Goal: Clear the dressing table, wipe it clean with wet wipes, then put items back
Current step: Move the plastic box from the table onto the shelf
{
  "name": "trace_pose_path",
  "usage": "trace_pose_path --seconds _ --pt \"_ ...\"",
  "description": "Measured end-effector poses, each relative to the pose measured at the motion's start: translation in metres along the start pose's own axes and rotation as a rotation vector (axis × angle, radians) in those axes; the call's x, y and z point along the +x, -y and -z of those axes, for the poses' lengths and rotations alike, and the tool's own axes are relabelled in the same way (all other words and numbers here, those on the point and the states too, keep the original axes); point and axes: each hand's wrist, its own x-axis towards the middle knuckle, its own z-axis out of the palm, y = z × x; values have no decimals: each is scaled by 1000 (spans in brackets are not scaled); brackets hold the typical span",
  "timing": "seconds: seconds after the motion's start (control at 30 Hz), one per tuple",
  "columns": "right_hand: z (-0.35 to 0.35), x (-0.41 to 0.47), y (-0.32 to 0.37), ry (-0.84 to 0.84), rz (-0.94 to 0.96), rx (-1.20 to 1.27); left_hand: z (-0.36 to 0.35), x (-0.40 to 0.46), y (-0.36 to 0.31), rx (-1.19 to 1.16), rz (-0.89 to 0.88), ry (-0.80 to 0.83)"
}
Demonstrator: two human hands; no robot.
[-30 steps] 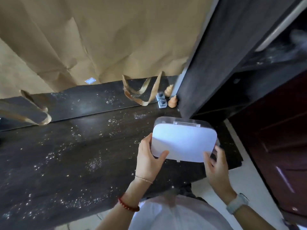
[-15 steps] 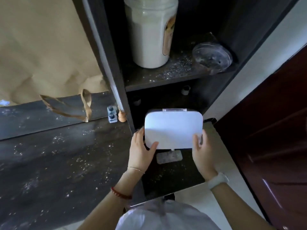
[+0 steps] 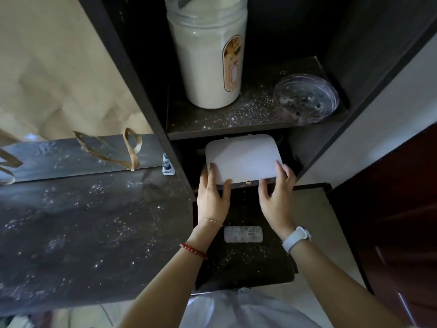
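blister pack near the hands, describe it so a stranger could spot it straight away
Find the dark shelf unit. On the glittery dark surface at its foot, between the person's wrists, lies the blister pack: small, flat, translucent, unlike the larger white box held above it.

home bedroom: dark dressing table (image 3: 82,221), shelf unit (image 3: 236,124)

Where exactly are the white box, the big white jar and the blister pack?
white box (image 3: 243,159): head view, middle of its lid.
jar (image 3: 203,65): head view, its white side wall.
blister pack (image 3: 243,234): head view, centre of the pack, lying on the dark surface between the wrists.
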Motion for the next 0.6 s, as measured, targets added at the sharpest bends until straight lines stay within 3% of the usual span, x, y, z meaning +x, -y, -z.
trace_pose_path --seconds 0.27,0.37,0.53,0.6 --pt "-11 0 -4 49 48 -292 -2 12 -9 231 35 125" --pt "-10 -2 -6 87 25 -282 0 11 -7 241 14 150" --pt "-2 -42 -18 9 109 -147 6 -29 25 259 -179 38" --pt "-7 -70 -38 103 96 -186 5 -55 55 369 -152 48"
